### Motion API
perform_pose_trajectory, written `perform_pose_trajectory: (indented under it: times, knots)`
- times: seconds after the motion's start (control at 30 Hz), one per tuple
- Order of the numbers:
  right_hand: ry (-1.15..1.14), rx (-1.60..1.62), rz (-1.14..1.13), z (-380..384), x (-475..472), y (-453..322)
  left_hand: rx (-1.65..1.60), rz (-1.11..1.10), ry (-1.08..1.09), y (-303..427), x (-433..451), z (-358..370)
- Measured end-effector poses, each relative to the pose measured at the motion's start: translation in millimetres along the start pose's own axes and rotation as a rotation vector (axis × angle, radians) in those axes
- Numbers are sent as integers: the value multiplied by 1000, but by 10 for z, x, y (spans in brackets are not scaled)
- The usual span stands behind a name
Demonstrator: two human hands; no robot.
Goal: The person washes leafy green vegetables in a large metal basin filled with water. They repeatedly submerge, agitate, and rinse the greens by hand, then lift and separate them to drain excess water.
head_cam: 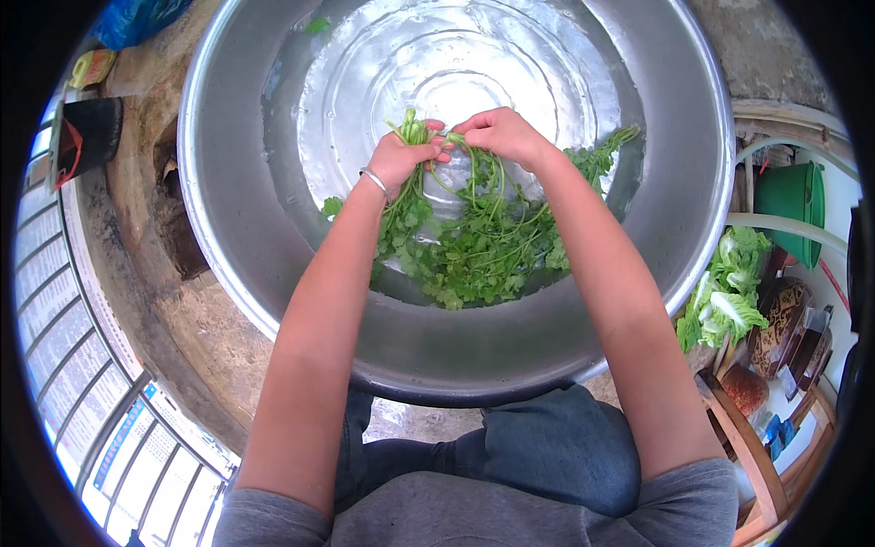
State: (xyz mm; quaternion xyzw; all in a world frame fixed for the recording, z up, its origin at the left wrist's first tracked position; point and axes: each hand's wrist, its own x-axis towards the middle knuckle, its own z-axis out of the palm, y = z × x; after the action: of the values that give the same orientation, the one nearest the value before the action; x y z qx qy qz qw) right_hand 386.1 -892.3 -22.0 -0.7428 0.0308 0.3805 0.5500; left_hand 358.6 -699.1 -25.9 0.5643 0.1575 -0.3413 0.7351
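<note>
My left hand [403, 158] grips a bunch of cilantro [405, 225] by its stems, the stem ends poking up past my fingers and the leaves hanging down. Beside it, my right hand [502, 137] pinches the stem ends of some more cilantro [489, 178], its fingertips nearly meeting those of my left. Below both hands, loose leafy cilantro [472, 270] floats in water near the close side of a large round metal basin [465, 349]. Another cilantro bunch [608, 154] lies in the water past my right wrist, stems pointing outward. A single leaf [318, 25] drifts at the far left.
Leafy cabbage [728, 294] sits just outside the basin's right rim, near a green bucket [789, 205] and pale hoses [786, 222]. A wooden chair frame [745, 444] stands at lower right. On the left are metal bars [68, 301], a dark container [92, 133] and a blue plastic bag [140, 20].
</note>
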Motion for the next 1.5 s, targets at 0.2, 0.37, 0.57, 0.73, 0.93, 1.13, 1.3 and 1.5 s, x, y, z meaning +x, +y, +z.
perform_pose_trajectory:
  times: [0.2, 0.37, 0.57, 0.73, 0.93, 1.13, 1.3, 1.5]
  knots:
    - [11, -55, -10, 30, -27, -49, 24, -63, -16, 7, 22, -19]
    - [-15, 47, 38, -10, -43, -82, -63, -54, -74, 47, -23, -18]
    - [-5, -3, 8, 2, -13, -65, -23, -57, -27, 37, -31, -1]
    - [8, -196, -50, 56, 5, -112, 77, -67, 49, 28, 0, 41]
    - [-19, -230, -21, 11, 73, -90, 51, -33, -53, 5, 39, -4]
    - [373, -496, -83, -255, 112, 117, -4, -71, 126, -86, 86, -134]
    - [331, -535, 121, -280, -41, 15, -100, -191, 155, -93, 104, -193]
    - [128, -211, -1, -242, -82, 123, -98, -16, 19, -89, 51, 6]
